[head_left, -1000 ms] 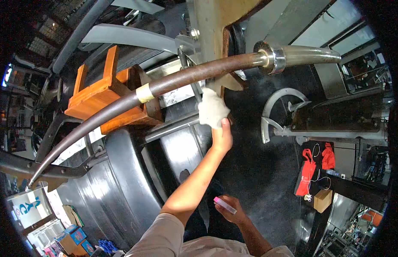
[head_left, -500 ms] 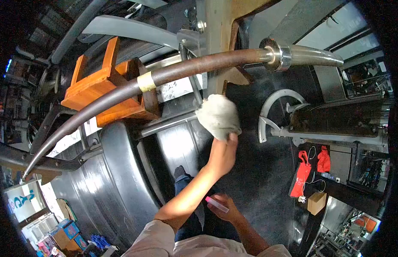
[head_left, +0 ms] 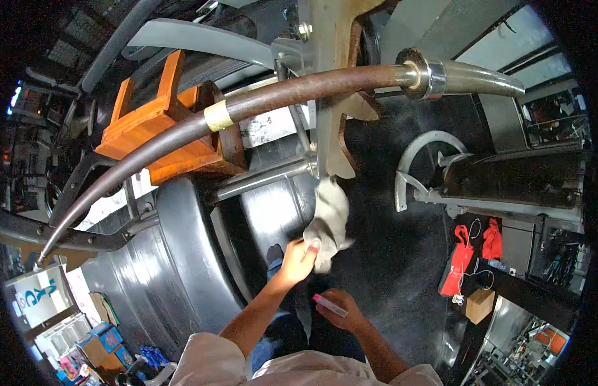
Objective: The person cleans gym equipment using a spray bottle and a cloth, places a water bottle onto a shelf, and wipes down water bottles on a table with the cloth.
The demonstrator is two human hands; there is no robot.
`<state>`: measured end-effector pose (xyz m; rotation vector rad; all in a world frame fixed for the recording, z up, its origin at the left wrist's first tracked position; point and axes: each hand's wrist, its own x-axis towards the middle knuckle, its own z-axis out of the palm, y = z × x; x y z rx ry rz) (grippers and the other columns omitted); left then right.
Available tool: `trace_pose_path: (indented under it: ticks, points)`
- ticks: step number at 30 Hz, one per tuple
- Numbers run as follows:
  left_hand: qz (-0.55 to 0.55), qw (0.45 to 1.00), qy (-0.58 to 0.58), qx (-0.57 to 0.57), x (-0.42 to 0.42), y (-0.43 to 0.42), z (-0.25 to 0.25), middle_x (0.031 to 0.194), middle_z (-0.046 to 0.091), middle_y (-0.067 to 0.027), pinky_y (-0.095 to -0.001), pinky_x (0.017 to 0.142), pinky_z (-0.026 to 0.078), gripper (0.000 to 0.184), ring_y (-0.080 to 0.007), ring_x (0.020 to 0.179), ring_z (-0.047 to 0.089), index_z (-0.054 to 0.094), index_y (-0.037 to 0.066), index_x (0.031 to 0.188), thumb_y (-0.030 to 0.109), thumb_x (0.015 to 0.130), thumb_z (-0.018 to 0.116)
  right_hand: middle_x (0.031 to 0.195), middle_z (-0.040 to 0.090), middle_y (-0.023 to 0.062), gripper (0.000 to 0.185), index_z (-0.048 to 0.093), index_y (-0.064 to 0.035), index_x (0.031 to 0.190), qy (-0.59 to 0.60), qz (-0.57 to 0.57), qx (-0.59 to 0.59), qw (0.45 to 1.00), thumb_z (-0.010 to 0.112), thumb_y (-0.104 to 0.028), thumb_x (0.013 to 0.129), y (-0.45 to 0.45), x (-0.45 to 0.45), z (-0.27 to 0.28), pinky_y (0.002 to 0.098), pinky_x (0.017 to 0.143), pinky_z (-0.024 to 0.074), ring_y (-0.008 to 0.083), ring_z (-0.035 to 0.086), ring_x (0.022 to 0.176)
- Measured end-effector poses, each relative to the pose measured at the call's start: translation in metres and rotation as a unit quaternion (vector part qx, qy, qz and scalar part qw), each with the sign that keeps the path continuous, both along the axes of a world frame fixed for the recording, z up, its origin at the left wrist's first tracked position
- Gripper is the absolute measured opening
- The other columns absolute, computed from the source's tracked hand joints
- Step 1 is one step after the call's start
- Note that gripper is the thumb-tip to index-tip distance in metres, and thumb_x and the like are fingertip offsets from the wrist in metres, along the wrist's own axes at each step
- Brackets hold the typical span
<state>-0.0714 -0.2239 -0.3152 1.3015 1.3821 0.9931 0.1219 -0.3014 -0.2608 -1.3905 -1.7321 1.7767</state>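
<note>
Cloth (head_left: 331, 209), grey-white, limp, creased, pinched in left hand (head_left: 299, 260); right hand (head_left: 348, 306) holds slender translucent pink-capped tube (head_left: 332, 307).

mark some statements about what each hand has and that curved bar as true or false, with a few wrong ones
1. The left hand holds a crumpled off-white cloth. True.
2. The right hand is empty. False: it holds a small clear tube with a pink end.
3. The long, dark, curved bar carries a pale yellow band. True.
4. The cloth is wrapped around the bar. False: it is apart from it.
</note>
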Motion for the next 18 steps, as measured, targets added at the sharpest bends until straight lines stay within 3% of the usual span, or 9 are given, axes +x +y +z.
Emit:
trace_pose_path:
  ticks: [1,2,4,6,8,10,12,14,18]
  points:
    - [-0.031,0.972,0.013,-0.233,-0.007,-0.014,-0.006,0.075,0.062,-0.0106,-0.0357,0.066,0.047,0.038,-0.0176,0.07,0.059,0.063,0.001,0.083,0.029,0.102,0.047,0.08,0.063,0.0091,0.013,0.065,-0.0069,0.088,0.002,-0.004,-0.003,1.0,0.075,-0.015,0.082,0.0,-0.001,0.0,0.0347,0.063,0.0495,0.0224,0.064,0.07]
    - [-0.032,0.971,0.014,-0.237,-0.004,-0.031,-0.023,0.075,0.062,-0.0106,-0.0357,0.066,0.047,0.038,-0.0176,0.07,0.059,0.063,0.001,0.083,0.029,0.102,0.047,0.079,0.063,0.0092,0.014,0.065,-0.0066,0.088,0.038,-0.024,-0.031,0.999,0.075,-0.015,0.082,0.001,-0.002,-0.001,0.0347,0.062,0.0492,0.0233,0.064,0.069]
    - [0.165,0.92,-0.226,-0.275,0.002,-0.05,-0.051,0.079,0.063,-0.0044,-0.0334,0.067,0.046,0.042,-0.0143,0.072,0.056,0.063,0.003,0.087,0.039,0.103,0.047,0.077,0.063,0.0094,0.014,0.065,-0.0063,0.087,0.076,-0.045,-0.056,0.995,0.075,-0.015,0.082,0.004,-0.004,-0.003,0.0347,0.061,0.0489,0.0242,0.064,0.068]
    - [0.199,0.92,-0.19,-0.277,0.004,-0.04,-0.045,0.087,0.066,-0.0023,-0.0323,0.071,0.048,0.045,-0.016,0.075,0.06,0.065,0.003,0.097,0.044,0.102,0.047,0.076,0.062,0.0091,0.013,0.064,-0.006,0.087,0.063,-0.029,-0.01,0.998,0.074,-0.013,0.082,0.006,-0.004,-0.006,0.0344,0.06,0.0479,0.025,0.064,0.067]
    - [0.251,0.862,-0.283,-0.337,0.003,-0.03,-0.066,0.068,0.056,0.0045,-0.0258,0.052,0.036,0.049,-0.0066,0.058,0.047,0.062,0.006,0.079,0.048,0.101,0.048,0.076,0.062,0.009,0.013,0.064,-0.0062,0.087,0.054,-0.019,0.019,0.998,0.074,-0.013,0.082,0.005,-0.004,-0.011,0.0348,0.06,0.0478,0.025,0.063,0.066]
    - [0.195,0.892,-0.255,-0.319,0.006,-0.002,-0.05,0.09,0.065,-0.0019,-0.029,0.079,0.045,0.051,-0.0124,0.084,0.057,0.066,0.002,0.105,0.049,0.101,0.047,0.076,0.062,0.0089,0.013,0.064,-0.0064,0.087,0.047,-0.009,0.049,0.998,0.074,-0.013,0.082,0.007,-0.003,-0.011,0.0351,0.059,0.0477,0.025,0.063,0.066]
    - [0.177,0.892,-0.272,-0.316,0.013,0.036,-0.031,0.108,0.064,-0.0062,-0.03,0.094,0.041,0.058,-0.016,0.099,0.056,0.062,0.0,0.118,0.053,0.101,0.044,0.078,0.062,0.009,0.014,0.065,-0.0066,0.087,0.079,-0.029,-0.015,0.996,0.074,-0.017,0.083,0.009,0.0,-0.005,0.0365,0.059,0.0476,0.0262,0.063,0.068]
    - [0.163,0.894,-0.349,-0.23,0.025,0.075,-0.031,0.123,0.06,-0.0107,-0.0306,0.103,0.035,0.064,-0.0176,0.113,0.052,0.055,-0.001,0.129,0.055,0.101,0.04,0.079,0.063,0.0096,0.015,0.065,-0.0068,0.088,0.05,-0.018,0.001,0.999,0.074,-0.018,0.083,0.007,0.005,-0.006,0.0371,0.061,0.0484,0.027,0.064,0.069]
    - [0.149,0.938,-0.264,-0.166,0.054,0.138,-0.017,0.147,0.042,-0.0152,-0.0336,0.114,0.025,0.069,-0.0245,0.138,0.035,0.039,-0.007,0.143,0.05,0.105,0.032,0.084,0.066,0.0104,0.016,0.066,-0.0073,0.091,-0.016,-0.014,-0.022,1.0,0.075,-0.019,0.083,0.004,0.012,-0.003,0.0367,0.066,0.0512,0.0289,0.066,0.075]
